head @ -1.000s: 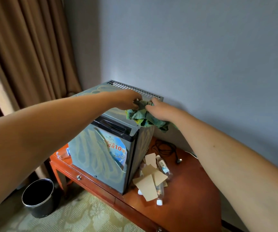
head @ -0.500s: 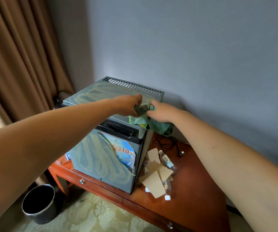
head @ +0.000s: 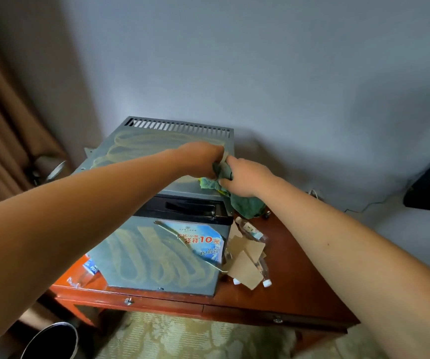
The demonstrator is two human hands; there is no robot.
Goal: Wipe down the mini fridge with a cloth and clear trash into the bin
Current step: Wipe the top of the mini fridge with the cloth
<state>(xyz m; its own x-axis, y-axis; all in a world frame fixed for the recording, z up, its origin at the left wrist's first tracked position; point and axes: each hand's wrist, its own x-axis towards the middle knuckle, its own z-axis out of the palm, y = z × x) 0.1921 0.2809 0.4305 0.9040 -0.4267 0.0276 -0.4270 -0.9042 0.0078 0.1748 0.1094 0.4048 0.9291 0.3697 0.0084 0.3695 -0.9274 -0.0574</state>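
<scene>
I'm in what looks like a hotel room: a mini fridge [head: 167, 229] with a 10-yuan snack price sticker [head: 201, 242] sits on a wooden desk [head: 299, 288], beside brown curtains [head: 4, 120] and patterned carpet [head: 182, 338].

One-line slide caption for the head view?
Both hands, left hand and right hand, grip a green cloth at the mini fridge top's right front corner.
</scene>
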